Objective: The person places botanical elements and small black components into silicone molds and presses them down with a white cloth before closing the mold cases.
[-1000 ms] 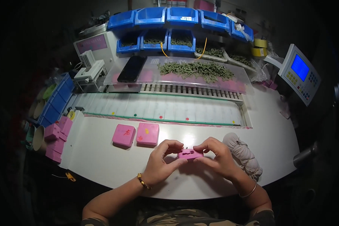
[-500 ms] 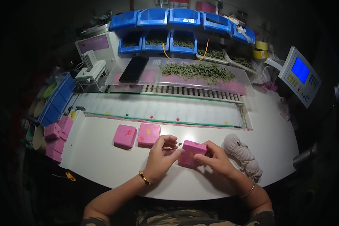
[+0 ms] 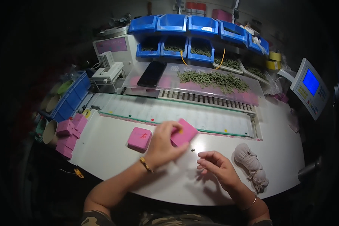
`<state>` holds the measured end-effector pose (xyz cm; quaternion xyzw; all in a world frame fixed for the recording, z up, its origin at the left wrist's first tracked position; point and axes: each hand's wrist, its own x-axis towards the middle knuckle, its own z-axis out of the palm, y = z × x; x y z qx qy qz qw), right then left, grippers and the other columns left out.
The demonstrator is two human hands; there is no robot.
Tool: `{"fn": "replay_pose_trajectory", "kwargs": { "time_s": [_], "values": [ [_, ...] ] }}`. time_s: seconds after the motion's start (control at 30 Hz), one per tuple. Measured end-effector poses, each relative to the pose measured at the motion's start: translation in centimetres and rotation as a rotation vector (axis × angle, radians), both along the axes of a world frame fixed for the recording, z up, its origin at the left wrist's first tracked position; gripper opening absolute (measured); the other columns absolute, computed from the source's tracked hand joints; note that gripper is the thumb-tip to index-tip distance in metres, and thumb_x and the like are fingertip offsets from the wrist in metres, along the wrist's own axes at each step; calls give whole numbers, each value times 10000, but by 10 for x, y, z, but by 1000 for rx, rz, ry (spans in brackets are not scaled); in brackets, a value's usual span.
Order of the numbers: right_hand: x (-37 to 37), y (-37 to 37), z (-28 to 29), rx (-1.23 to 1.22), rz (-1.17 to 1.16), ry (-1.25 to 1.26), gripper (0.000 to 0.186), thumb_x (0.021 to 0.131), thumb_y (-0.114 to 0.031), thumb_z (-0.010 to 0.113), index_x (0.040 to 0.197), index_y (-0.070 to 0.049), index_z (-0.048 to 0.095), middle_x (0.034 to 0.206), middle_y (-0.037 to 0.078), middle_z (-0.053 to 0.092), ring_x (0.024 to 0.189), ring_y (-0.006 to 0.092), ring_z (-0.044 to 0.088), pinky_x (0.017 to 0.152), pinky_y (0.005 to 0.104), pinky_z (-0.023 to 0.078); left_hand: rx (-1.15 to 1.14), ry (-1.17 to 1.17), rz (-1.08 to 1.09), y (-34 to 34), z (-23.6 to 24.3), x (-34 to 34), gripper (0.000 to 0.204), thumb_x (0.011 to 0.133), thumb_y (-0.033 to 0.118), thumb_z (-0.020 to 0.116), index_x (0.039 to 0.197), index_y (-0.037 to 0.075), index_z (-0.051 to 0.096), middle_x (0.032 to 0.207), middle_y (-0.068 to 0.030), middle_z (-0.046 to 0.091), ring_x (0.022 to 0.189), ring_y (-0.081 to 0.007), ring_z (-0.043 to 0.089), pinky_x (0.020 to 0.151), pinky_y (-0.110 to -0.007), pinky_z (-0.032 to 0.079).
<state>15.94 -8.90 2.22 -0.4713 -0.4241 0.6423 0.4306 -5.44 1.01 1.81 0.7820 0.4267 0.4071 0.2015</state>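
My left hand (image 3: 164, 143) grips a pink square box (image 3: 186, 132) with a yellow mark on it, held tilted above the white table. Its fingers wrap the box's left side. To the left, a second pink box (image 3: 140, 138) with a red mark rests on the table, close to my left hand. Whatever lies directly behind that hand is hidden. My right hand (image 3: 220, 169) hovers over the table with fingers apart and nothing in them. Between the hands a small dark bit (image 3: 193, 150) lies on the table.
A bundled pale cloth (image 3: 249, 165) lies at the right, beside a control panel with a blue screen (image 3: 310, 82). Behind the white strip (image 3: 169, 115) are green twisted pieces (image 3: 214, 81), a black phone (image 3: 152, 74) and blue bins (image 3: 171, 24). Pink blocks (image 3: 67, 137) stack at left.
The pink box my right hand held is no longer there, and that hand is now apart from any box. My left hand, empty before, now holds a pink box. The view has shifted.
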Motion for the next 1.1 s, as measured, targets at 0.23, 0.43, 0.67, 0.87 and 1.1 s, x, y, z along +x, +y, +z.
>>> {"fn": "replay_pose_trajectory", "kwargs": {
  "time_s": [0.23,0.43,0.67,0.87,1.1],
  "values": [
    [19,-35,-19,-25,47,-59,360,960,-87,622,1291,20,530,1096,81,638,943,120,630,801,251,516,-31,169,409,104,-31,-67,503,703,329,782,1068,43,588,1073,-153,584,1060,-334,537,968,-414,440],
    [23,-58,-26,-42,-62,-83,344,946,-66,633,1263,37,548,1089,114,639,935,131,638,788,270,542,-22,251,444,132,-33,-58,605,698,448,811,1087,42,587,1144,-171,560,1098,-354,519,987,-422,432],
    [21,-61,-34,-3,-97,-85,345,936,-55,643,1256,35,554,1082,104,644,926,121,636,773,261,546,110,443,578,116,-15,-69,633,734,487,798,1140,42,603,1204,-156,524,1144,-340,504,1021,-406,402],
    [19,-59,-30,-5,-103,-91,337,933,-48,642,1254,15,558,1081,95,644,916,116,640,769,251,545,-365,517,-185,65,17,-70,734,661,472,849,1219,65,600,1319,-136,442,1289,-323,368,1092,-434,291],
    [4,-55,-18,88,-98,-110,279,915,-46,668,1168,4,561,1087,80,632,890,101,628,727,232,533,-190,473,-203,28,12,-54,641,641,310,885,1124,55,549,1172,-169,520,1143,-331,500,972,-409,409]
  ]
}}
